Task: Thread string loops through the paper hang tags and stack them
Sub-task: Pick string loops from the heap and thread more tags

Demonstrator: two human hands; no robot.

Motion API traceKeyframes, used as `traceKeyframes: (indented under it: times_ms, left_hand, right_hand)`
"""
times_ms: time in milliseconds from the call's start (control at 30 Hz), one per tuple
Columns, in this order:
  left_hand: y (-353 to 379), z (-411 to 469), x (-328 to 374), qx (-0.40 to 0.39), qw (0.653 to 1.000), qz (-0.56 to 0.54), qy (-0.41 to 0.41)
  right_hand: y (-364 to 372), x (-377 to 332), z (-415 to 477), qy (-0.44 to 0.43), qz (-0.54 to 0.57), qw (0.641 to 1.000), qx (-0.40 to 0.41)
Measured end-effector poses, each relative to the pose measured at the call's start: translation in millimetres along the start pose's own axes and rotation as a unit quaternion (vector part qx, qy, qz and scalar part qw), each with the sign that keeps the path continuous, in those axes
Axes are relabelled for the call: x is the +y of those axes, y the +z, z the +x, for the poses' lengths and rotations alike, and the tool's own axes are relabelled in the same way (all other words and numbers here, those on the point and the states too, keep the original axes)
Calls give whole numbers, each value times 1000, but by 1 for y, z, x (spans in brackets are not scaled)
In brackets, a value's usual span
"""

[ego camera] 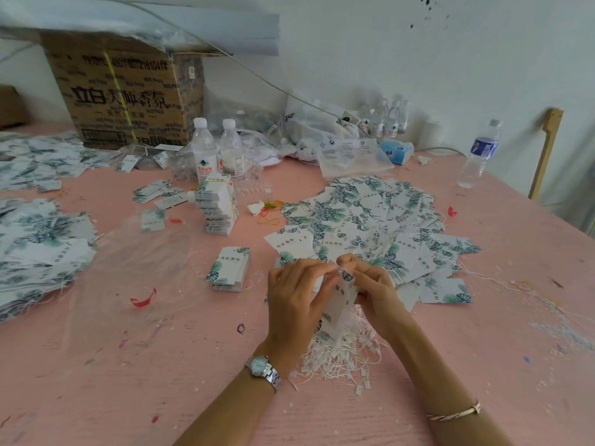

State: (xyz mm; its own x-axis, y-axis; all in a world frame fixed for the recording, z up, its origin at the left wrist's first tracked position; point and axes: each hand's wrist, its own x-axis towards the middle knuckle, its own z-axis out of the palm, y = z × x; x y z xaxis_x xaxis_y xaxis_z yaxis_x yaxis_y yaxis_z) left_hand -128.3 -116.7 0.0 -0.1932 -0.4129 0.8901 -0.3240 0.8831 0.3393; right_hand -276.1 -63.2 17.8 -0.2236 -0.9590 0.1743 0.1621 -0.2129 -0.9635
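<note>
My left hand and my right hand pinch the top of a white hang tag with a green leaf print, held upright above the table. Under my hands lies a heap of white string loops. Behind my hands spreads a large loose pile of tags. A short stack of tags sits left of my left hand. A taller banded stack stands further back. The tag's hole and any string in it are hidden by my fingers.
More tag piles cover the pink table at the left edge. Water bottles, a cardboard box, plastic bags and a tissue pack stand at the back. Another bottle is at the right.
</note>
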Motion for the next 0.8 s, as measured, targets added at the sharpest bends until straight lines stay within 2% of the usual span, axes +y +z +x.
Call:
traceKeyframes:
  times_ms: [133,300,500,700,800]
  left_hand:
    - [0,0,-2,20,1000,-14,12]
    - [1,0,-4,22,999,-26,-15]
    - [-1,-3,-8,27,982,-160,-102]
    - [-6,-2,-5,27,973,-202,-111]
    - [-7,-3,-5,25,968,-219,-117]
  right_hand:
    - [2,0,-1,-5,-24,1000,9]
    - [4,-2,-1,-18,-21,999,17]
    - [-8,1,5,-20,22,995,100]
    - [-9,0,5,-24,-98,992,81]
    - [-10,2,5,-15,-97,993,66]
